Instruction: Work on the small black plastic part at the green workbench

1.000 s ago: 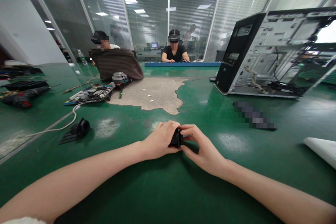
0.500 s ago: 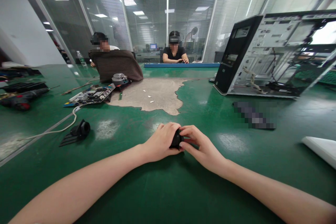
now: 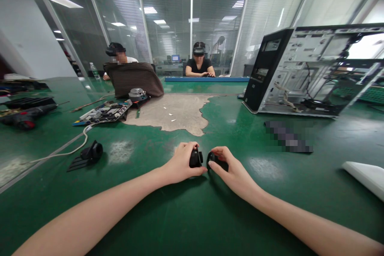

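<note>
My left hand [image 3: 178,165] is wrapped round a small, black, blocky part [image 3: 195,158] with a short stub on its right side. Between the thumb and fingers of my right hand [image 3: 235,174] is a thin, round black piece [image 3: 211,159], like a cap or ring. A narrow gap separates the two pieces. Both hands are low over the green table [image 3: 168,212]. The exact kind of either piece is too dark and small to tell.
On the left are a black bracket-like part [image 3: 92,151], a circuit board [image 3: 105,113], a cable and a power tool [image 3: 25,117]. To the right stand an open computer case [image 3: 267,72] and a white object [image 3: 366,174]. Two people [image 3: 199,64] sit across the table.
The round black piece has come apart from the blocky part and moved slightly right with my right hand. My left hand has shifted a little left. The view has tilted up slightly.
</note>
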Available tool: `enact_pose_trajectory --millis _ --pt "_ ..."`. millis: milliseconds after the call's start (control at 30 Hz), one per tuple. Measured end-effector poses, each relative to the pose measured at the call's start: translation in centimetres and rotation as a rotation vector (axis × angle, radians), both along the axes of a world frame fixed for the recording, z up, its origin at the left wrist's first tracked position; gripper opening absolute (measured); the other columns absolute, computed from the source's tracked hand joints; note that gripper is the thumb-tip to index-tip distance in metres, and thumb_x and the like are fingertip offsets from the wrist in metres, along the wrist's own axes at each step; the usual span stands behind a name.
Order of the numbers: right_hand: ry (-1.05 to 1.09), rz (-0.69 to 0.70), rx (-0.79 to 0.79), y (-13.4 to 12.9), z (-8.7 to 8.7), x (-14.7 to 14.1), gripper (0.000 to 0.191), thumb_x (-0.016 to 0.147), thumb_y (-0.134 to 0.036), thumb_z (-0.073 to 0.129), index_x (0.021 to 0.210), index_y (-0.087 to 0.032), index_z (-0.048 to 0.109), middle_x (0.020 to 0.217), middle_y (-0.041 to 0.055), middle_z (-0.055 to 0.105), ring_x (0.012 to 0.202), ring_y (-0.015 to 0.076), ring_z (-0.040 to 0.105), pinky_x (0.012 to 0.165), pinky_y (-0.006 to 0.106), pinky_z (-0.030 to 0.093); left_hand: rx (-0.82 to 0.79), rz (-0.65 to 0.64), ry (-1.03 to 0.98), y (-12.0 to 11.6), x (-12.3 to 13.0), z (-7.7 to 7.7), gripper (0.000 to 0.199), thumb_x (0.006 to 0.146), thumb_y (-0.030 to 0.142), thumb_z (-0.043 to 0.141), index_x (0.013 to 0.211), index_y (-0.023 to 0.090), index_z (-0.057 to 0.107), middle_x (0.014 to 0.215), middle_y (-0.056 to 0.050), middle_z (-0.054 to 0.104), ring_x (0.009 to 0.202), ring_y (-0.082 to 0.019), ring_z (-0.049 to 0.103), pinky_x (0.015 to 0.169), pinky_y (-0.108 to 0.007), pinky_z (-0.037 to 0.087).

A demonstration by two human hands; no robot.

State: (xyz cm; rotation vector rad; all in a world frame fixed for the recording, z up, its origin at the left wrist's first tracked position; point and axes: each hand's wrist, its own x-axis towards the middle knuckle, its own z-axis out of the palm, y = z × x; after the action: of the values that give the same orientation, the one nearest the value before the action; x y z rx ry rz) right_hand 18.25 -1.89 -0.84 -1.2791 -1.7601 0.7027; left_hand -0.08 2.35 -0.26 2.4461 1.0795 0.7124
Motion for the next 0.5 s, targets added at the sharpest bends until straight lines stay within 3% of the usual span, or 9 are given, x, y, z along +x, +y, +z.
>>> enact_pose_trajectory --millis 167,300,400,500 --pt "-0.192 0.0 0.016 -0.7 0.3 0.3 0.041 0.074 -0.028 0.059 0.11 -0.019 0.044 0.109 0.0089 0.053 0.105 0.0236 0.05 0.093 0.043 0.039 -0.065 0.012 -0.02 0.2 -0.2 0.0 0.056 0.066 0.04 0.066 0.111 0.02 0.039 0.103 -0.006 0.052 0.093 -0.024 0.049 0.081 -0.039 0.039" --pt "-0.352 0.024 0.022 -1.1 1.0 0.4 0.04 0.069 -0.023 0.063 0.107 -0.019 0.049 0.106 0.0085 0.053 0.102 0.025 0.047 0.09 0.042 0.039 -0.08 -0.008 -0.029 0.0 -0.4 0.1 0.058 0.066 0.042 0.067 0.112 0.02 0.039 0.105 -0.006 0.051 0.096 -0.024 0.048 0.082 -0.038 0.039" --pt "-0.365 0.022 -0.007 -1.0 1.4 0.7 0.039 0.069 -0.019 0.062 0.106 -0.018 0.049 0.106 0.0084 0.055 0.102 0.0242 0.049 0.089 0.04 0.039 -0.056 -0.046 -0.01 -0.3 -0.5 0.4 0.06 0.067 0.04 0.067 0.114 0.02 0.036 0.106 -0.006 0.051 0.095 -0.024 0.049 0.081 -0.036 0.04" --pt "-0.356 0.078 -0.062 -0.8 1.9 0.8 0.054 0.066 -0.017 0.065 0.115 -0.02 0.042 0.106 0.0076 0.058 0.1 0.0239 0.053 0.088 0.038 0.041 0.039 -0.113 0.099 -0.7 -0.4 1.4 0.065 0.065 0.041 0.069 0.116 0.019 0.035 0.105 -0.007 0.051 0.089 -0.024 0.052 0.076 -0.035 0.042"
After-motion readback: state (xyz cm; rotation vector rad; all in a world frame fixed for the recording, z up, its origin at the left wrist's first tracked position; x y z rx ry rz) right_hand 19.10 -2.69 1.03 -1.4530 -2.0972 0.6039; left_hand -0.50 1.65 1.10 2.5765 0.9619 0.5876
